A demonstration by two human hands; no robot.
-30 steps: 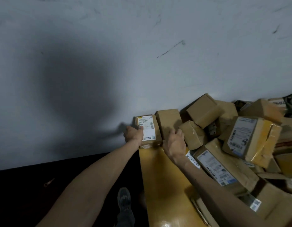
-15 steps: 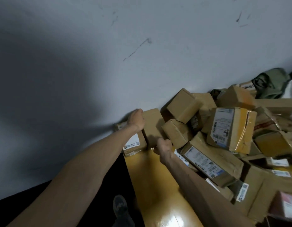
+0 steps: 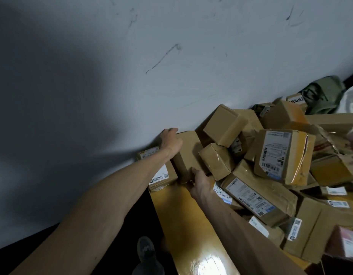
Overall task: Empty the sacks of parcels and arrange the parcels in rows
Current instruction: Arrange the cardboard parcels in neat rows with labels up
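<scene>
Fingers (image 3: 171, 131) of left hand (image 3: 170, 142) hook far edge of plain brown box (image 3: 188, 153); right hand (image 3: 201, 182) grips near corner. Best seated flush against labelled parcel (image 3: 161, 176) at its left, edges aligned.

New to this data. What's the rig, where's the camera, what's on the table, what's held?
No robot: a person works bare-handed. One wide-angle camera on their head looks forward and down at the work. The yellow table stands against a grey wall. A jumbled pile of cardboard parcels covers its right side. A labelled box sits by the wall at its left edge. Next to it, both hands hold one plain brown box: the left hand grips its far top edge, the right hand its near bottom corner.
</scene>
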